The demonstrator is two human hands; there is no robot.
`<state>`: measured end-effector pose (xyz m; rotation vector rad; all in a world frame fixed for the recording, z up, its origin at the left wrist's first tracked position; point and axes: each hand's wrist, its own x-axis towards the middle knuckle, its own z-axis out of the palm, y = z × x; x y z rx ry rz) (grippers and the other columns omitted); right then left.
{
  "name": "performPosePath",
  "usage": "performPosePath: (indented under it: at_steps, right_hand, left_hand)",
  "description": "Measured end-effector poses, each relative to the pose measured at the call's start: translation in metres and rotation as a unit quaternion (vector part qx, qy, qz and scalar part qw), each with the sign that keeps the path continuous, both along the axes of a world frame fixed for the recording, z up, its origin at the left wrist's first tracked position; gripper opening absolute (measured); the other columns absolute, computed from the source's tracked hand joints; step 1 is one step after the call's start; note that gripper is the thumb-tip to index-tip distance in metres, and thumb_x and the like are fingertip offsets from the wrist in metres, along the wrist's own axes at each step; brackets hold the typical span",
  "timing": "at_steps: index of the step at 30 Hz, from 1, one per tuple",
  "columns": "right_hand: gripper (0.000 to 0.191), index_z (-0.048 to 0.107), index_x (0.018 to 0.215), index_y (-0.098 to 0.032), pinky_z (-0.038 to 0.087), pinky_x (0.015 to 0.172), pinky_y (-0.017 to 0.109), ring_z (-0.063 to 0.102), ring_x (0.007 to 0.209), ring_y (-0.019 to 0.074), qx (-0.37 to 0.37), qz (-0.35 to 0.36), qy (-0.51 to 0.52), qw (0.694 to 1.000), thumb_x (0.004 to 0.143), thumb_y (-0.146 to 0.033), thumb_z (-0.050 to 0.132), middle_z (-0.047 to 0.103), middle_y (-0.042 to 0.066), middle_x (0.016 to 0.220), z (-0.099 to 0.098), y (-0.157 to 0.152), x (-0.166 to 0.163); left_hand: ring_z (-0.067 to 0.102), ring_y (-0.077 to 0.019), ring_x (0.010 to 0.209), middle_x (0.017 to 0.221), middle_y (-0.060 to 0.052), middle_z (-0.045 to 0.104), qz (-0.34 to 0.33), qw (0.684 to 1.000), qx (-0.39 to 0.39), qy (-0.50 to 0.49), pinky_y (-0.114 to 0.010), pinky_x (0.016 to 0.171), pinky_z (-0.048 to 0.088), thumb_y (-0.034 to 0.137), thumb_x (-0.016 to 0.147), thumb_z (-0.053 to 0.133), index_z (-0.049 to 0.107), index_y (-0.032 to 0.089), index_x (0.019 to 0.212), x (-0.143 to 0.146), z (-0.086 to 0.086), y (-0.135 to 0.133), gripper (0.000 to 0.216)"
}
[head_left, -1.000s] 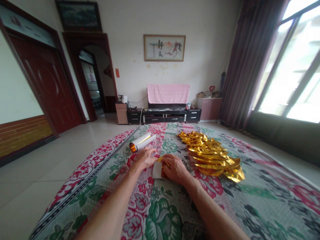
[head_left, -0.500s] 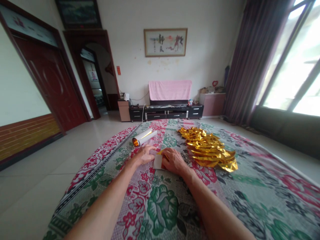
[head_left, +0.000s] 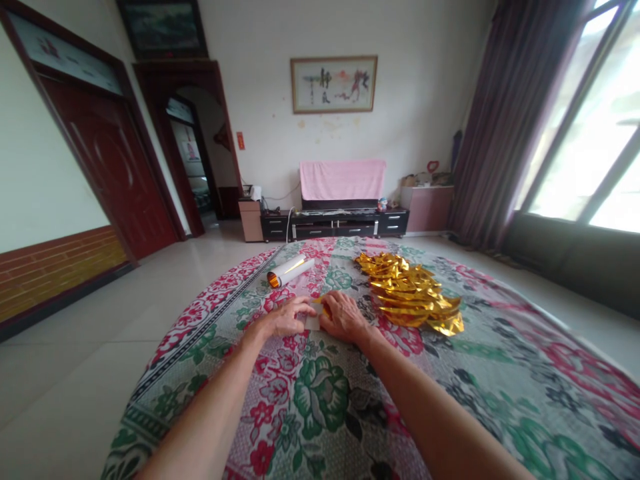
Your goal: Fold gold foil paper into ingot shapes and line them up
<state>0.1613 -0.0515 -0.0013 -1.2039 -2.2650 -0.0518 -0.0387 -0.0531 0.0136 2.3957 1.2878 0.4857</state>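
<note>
A small piece of gold paper (head_left: pixel 313 323), its white side mostly showing, lies on the patterned tablecloth between my hands. My left hand (head_left: pixel 289 317) grips its left side with bent fingers. Over the right part lies my right hand (head_left: pixel 344 317), fingers curled down onto the paper and hiding much of it. A bit of gold shows at the top, near the right fingertips. Beyond my left hand rests a roll of gold paper (head_left: pixel 293 271) with a white outside. To the right is a heap of folded gold paper pieces (head_left: pixel 413 290), overlapping in a row.
The floral tablecloth (head_left: pixel 320 397) covers a round table. Past its far edge stands a low black cabinet (head_left: pixel 315 230) with a pink cloth (head_left: pixel 343 179) over something above it. A curtain (head_left: pixel 500 127) and a window are on the right, doors on the left.
My left hand has closed in on the paper, its fingers now on the left side. Less of the white side shows. My right hand stays on the paper.
</note>
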Motion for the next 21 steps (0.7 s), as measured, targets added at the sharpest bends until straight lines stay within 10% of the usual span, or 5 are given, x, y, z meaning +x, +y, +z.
performPosePath:
  at_steps: [21]
  right_hand:
    - [0.026,0.052,0.103,-0.019,0.034,0.085,0.03,0.046,0.097,0.0187,0.023,0.004,-0.015,1.0,0.079,-0.027,0.049,0.052,0.007,0.105,-0.0032,0.0005,0.0008]
  left_hand:
    - [0.049,-0.0181,0.116,0.127,-0.005,0.052,0.033,0.996,0.049,-0.061,-0.027,0.102,0.035,0.006,0.064,0.049,0.068,0.019,0.097,0.0007,-0.0087,0.0013,0.041]
